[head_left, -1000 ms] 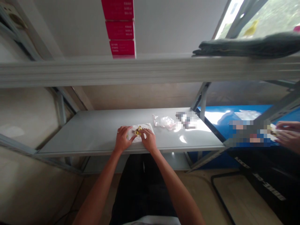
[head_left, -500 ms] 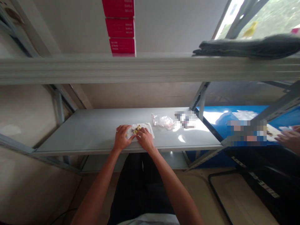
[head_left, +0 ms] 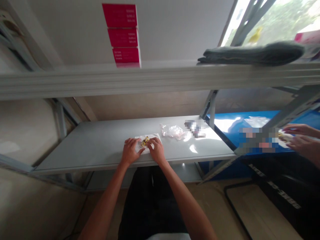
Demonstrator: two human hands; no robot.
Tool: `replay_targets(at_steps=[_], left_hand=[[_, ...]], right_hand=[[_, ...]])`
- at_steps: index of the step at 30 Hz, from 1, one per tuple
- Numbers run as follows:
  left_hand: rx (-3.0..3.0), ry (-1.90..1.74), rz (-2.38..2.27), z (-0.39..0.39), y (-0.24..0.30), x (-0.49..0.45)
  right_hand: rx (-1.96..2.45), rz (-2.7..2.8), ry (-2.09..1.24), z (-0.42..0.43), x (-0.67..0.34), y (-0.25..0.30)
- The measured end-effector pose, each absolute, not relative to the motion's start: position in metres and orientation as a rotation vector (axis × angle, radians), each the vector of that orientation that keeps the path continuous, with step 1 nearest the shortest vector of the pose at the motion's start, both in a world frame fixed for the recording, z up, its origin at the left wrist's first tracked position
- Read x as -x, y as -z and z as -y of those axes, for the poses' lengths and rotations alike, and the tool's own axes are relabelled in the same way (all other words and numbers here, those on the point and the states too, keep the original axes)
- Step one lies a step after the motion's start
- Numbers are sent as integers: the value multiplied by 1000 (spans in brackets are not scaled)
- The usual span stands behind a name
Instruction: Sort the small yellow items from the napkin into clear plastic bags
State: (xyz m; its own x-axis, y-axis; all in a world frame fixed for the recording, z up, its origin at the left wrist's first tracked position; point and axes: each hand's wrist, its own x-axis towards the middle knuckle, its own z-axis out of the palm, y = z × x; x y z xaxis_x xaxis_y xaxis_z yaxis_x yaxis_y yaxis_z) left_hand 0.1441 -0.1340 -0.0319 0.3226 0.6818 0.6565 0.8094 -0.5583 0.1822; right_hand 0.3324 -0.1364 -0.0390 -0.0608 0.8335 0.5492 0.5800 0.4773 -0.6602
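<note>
Two bare hands meet over a white tissue [head_left: 150,136] on a gray metal shelf [head_left: 87,151], near its front edge and right of center. A small crumpled cluster of gold foil [head_left: 144,141] sits at the tissue's center, between the hands. The left hand [head_left: 130,151] lies at the tissue's 8 o'clock side, its fingers across the edge and reaching toward the foil. The right hand [head_left: 156,150] comes in from 5 o'clock, its fingertips [head_left: 152,141] beside the foil. Neither hand is clenched into a fist, but whether the fingers pinch the foil or tissue cannot be told.

A clear plastic bag [head_left: 173,132] lies at the tissue's 2 o'clock, just beyond it. Past the bag, a pixelated object [head_left: 195,128] rests on the shelf. At far 3 o'clock, a co-worker's hands [head_left: 302,138] work over a white sheet [head_left: 283,136] on a blue surface [head_left: 225,121].
</note>
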Motion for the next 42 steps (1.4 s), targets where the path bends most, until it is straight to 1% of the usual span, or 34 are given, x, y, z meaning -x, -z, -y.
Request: replay_targets(at_steps=[4, 10, 13, 16, 18, 22, 24, 25, 29, 31, 35, 42], left_hand=[[2485, 990, 1282, 136, 31, -146], [2442, 1083, 1321, 137, 30, -145], [2414, 1239, 1407, 135, 29, -141], [2361, 1478, 1619, 133, 31, -135], [2366, 1486, 1745, 131, 35, -133], [2302, 1331, 1823, 127, 39, -133], [2258, 1412, 1855, 128, 37, -135], [2254, 1508, 1883, 129, 36, -135], [2358, 2025, 2013, 137, 28, -139], [2452, 2146, 2039, 143, 27, -141], [2564, 2224, 2045, 151, 26, -149], [2569, 2156, 2017, 158, 25, -161]], right_hand=[[1082, 1796, -364, 138, -331, 35], [923, 1879, -368, 140, -328, 32], [938, 1741, -432, 143, -331, 28], [970, 1503, -521, 145, -336, 26], [930, 1406, -634, 145, -339, 26], [763, 1324, -1046, 141, -341, 29], [711, 1292, -1177, 140, -340, 29], [696, 1296, -1210, 139, -340, 29], [686, 1394, -1201, 139, -335, 25], [687, 1409, -1171, 139, -334, 26], [689, 1426, -1108, 138, -335, 30], [792, 1360, -1145, 136, -336, 40]])
